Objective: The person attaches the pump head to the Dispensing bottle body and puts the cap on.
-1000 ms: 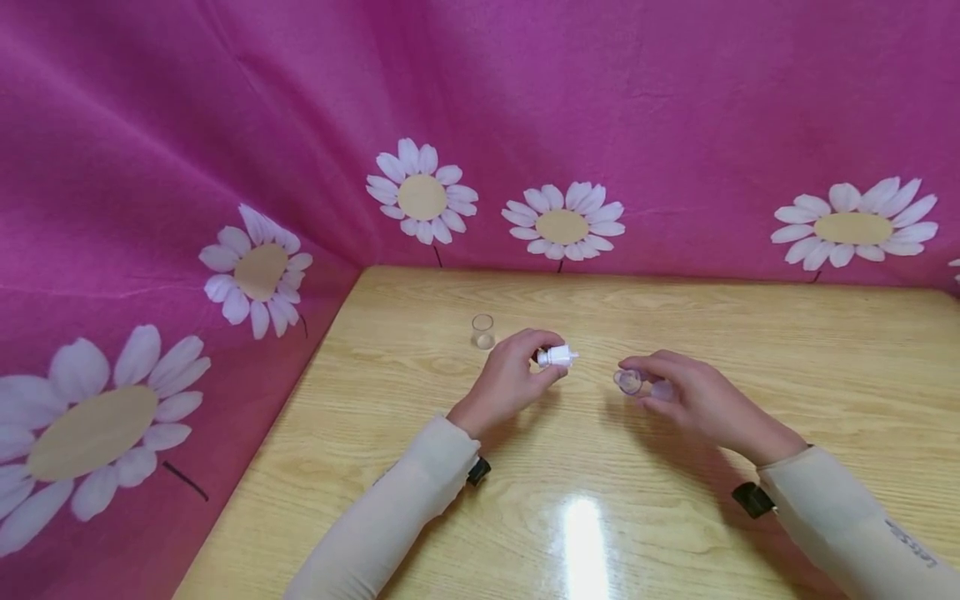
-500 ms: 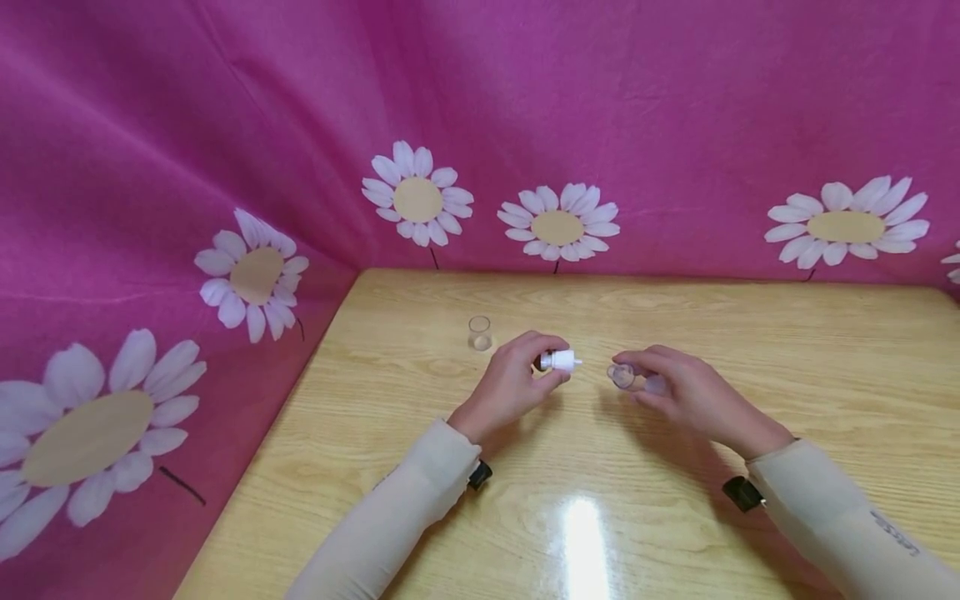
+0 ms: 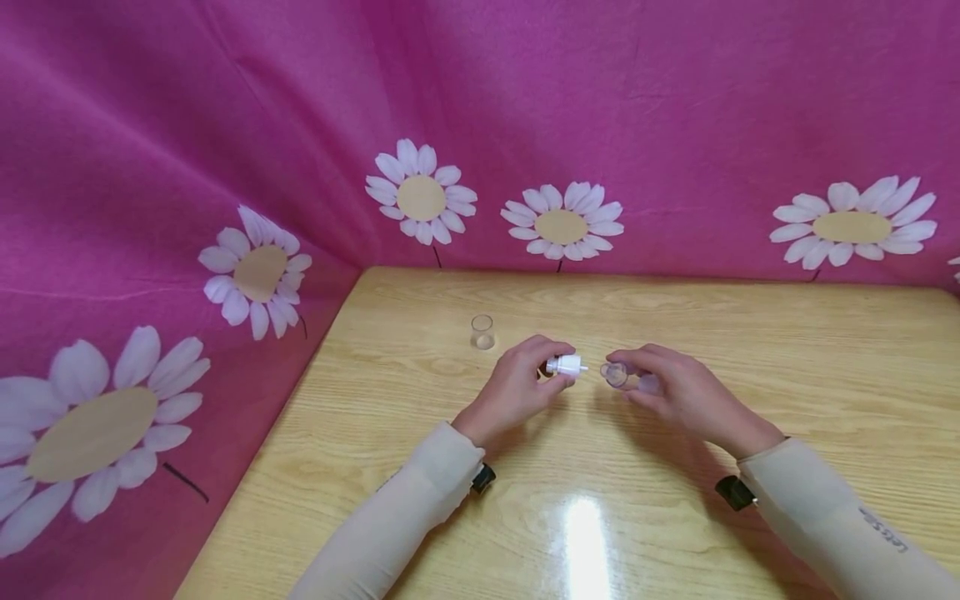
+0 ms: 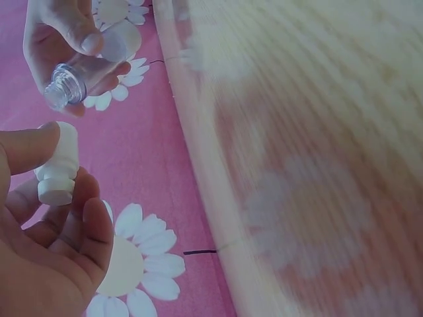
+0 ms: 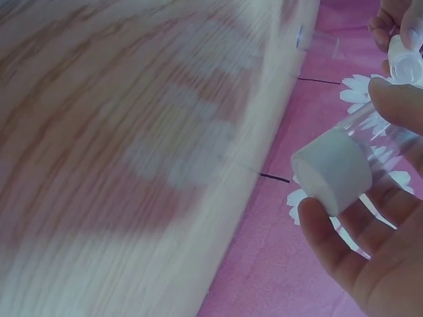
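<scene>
My left hand pinches a small white pump head between thumb and fingers, its thin stem pointing right. In the left wrist view the pump head is tilted. My right hand grips a clear bottle, its threaded neck facing left towards the pump head. A white base shows at the bottle's other end in the right wrist view. A narrow gap separates bottle and pump head. Beyond my left hand, a clear cap stands on the table, wide rim up.
The wooden table meets a magenta cloth with printed daisies at its back and left edges. Light reflects off the tabletop between my forearms. Each wrist carries a black strap device.
Both hands have drawn closer together: the right one has moved left with the bottle, the left slightly right with the pump head. The clear cap stays where it was.
</scene>
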The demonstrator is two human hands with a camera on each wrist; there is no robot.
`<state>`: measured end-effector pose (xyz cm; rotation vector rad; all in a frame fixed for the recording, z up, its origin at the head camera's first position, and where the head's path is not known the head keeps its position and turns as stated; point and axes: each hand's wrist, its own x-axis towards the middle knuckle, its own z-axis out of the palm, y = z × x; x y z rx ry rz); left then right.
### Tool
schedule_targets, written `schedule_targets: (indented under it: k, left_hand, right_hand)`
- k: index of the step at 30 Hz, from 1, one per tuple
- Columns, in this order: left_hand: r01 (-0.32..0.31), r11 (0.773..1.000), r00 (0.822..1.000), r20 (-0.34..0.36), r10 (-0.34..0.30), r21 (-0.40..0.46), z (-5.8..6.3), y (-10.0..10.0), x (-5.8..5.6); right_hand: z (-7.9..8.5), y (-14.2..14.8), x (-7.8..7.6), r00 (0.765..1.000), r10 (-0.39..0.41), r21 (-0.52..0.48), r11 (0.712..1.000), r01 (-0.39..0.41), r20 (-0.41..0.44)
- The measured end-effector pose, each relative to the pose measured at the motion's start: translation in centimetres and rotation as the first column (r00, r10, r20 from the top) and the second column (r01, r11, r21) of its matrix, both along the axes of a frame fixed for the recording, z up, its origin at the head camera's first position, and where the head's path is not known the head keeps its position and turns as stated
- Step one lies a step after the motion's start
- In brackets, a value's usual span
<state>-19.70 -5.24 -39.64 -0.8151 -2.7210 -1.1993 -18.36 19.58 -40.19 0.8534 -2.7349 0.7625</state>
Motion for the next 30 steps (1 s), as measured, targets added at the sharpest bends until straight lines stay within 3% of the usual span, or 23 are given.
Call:
schedule_targets:
  k: [10, 24, 30]
  left_hand:
    - [0.017, 1.0, 0.999, 0.031, -0.017, -0.007, -0.2, 0.4, 0.2]
    - [0.059, 0.998, 0.998, 0.029, -0.059, -0.007, -1.0, 0.5, 0.5]
    - [0.076, 0.997, 0.997, 0.026, -0.075, -0.032, -0.9, 0.7, 0.7]
  right_hand:
    - [0.1, -0.8, 0.1, 0.996, 0.031, 0.053, 0.998, -0.026, -0.088]
    - [0.0, -1.2, 0.3, 0.996, 0.038, 0.108, 0.994, -0.029, -0.085]
    - [0.1, -1.0, 0.3, 0.992, 0.041, 0.12, 0.992, -0.027, -0.122]
